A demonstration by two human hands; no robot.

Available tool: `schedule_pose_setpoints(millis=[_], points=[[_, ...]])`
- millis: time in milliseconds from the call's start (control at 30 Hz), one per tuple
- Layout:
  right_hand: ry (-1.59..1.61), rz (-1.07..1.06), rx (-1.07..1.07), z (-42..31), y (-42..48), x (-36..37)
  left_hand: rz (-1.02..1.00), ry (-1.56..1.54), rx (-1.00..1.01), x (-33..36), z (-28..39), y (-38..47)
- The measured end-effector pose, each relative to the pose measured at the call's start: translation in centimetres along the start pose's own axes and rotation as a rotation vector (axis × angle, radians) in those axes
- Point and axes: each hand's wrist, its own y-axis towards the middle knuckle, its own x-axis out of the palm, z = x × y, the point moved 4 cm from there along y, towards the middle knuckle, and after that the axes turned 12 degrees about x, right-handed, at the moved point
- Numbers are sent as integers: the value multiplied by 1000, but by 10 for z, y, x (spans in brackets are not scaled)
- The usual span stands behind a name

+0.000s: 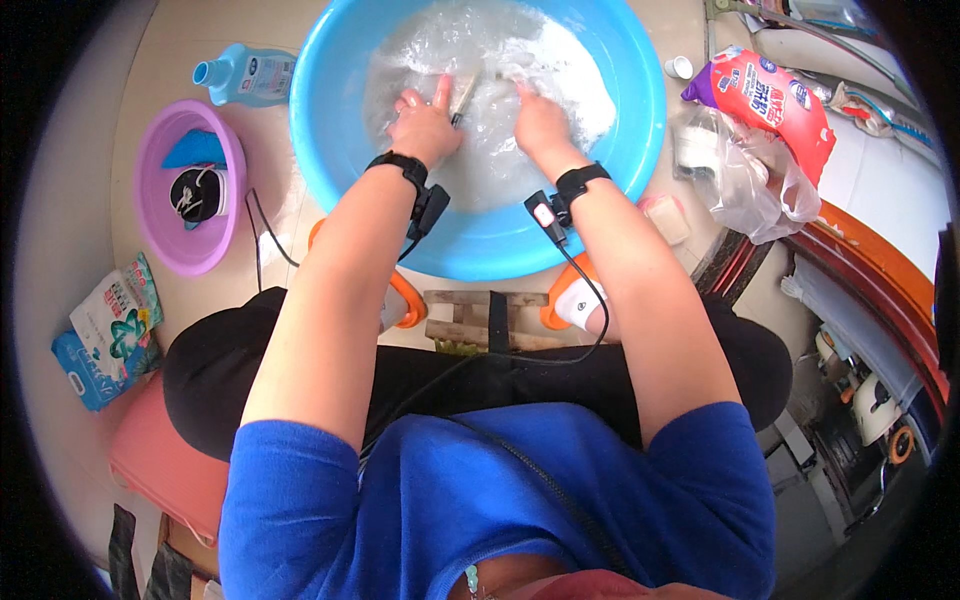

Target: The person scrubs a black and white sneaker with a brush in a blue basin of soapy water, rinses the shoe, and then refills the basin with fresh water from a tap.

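A large blue plastic basin (315, 112) of cloudy, sudsy water lies before me. My left hand (425, 126) is in the basin's left half, fingers spread and partly in the water. Beside its forefinger a thin object with a pale upper part and a dark lower end (466, 100), perhaps a brush, slants up; whether the hand holds it I cannot tell. My right hand (541, 124) is bent at the water to the right, its fingertips partly under the surface. What it touches is hidden by suds. Black straps with small cabled devices sit on both wrists.
Left stand a light-blue bottle (259, 75), a purple basin (146, 191) holding a shoe and blue cloth, and a detergent bag (112, 322). Right lie a white cup (679, 67), a red packet (776, 112), a clear plastic bag (750, 195) and a soap bar (667, 220).
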Motion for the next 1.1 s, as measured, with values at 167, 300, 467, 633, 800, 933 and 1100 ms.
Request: schedule_pose_setpoints(millis=[167, 300, 467, 633, 800, 933, 1100], points=[[729, -215, 328, 16, -11, -3, 72, -243, 227, -17, -19, -1], [593, -45, 249, 14, -27, -24, 262, -472, 293, -37, -30, -16], [335, 7, 297, 15, -41, -21, 224, -562, 299, -51, -31, -39], [716, -362, 319, 17, -43, -13, 3, -1231, 158, -29, -15, -62], [461, -3, -81, -13, -74, -67, -23, -1086, 151, -7, -10, -60], [230, -80, -287, -34, -127, -80, -94, -934, 239, 6, -17, -52], [150, 78, -89, -10, -81, -77, 1, -409, 242, 6, -7, -54]])
